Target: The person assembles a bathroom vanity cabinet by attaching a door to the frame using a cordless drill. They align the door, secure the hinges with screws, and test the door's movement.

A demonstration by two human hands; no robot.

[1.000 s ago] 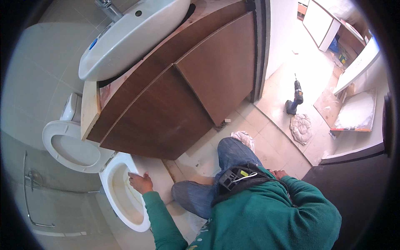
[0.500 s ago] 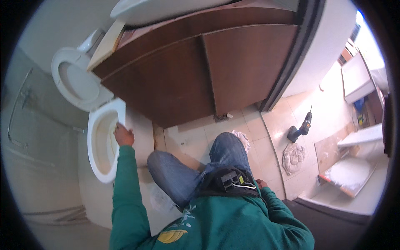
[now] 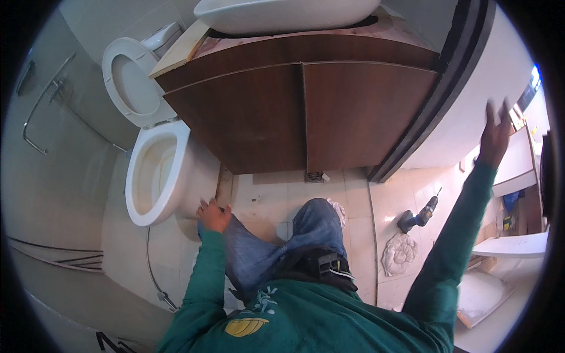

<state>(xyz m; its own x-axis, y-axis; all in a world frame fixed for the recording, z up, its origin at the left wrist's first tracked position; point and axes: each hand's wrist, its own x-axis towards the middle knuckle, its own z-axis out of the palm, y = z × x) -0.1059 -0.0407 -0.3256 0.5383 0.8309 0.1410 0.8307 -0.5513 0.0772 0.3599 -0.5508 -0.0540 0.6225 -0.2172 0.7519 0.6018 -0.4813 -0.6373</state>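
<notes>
I kneel on a tiled floor in front of a dark brown vanity cabinet [image 3: 300, 112] with two closed doors and a white basin [image 3: 282, 13] on top. My left hand [image 3: 213, 215] rests low beside the side of the white toilet bowl [image 3: 154, 173], fingers bent, nothing visibly in it. My right hand [image 3: 494, 134] is raised far to the right with fingers spread, close to the white door frame [image 3: 465, 117], holding nothing. My jeans-clad knee [image 3: 315, 220] points at the cabinet.
The toilet lid [image 3: 130, 82] stands up against the wall. A cordless drill [image 3: 419, 216] and a crumpled white cloth [image 3: 399, 254] lie on the tiles at right. A metal grab rail [image 3: 38, 112] and a hose [image 3: 154, 276] are at left.
My right arm has swung up and out to the right. My left hand has come off the toilet rim and dropped down beside the bowl. The view has turned toward the cabinet.
</notes>
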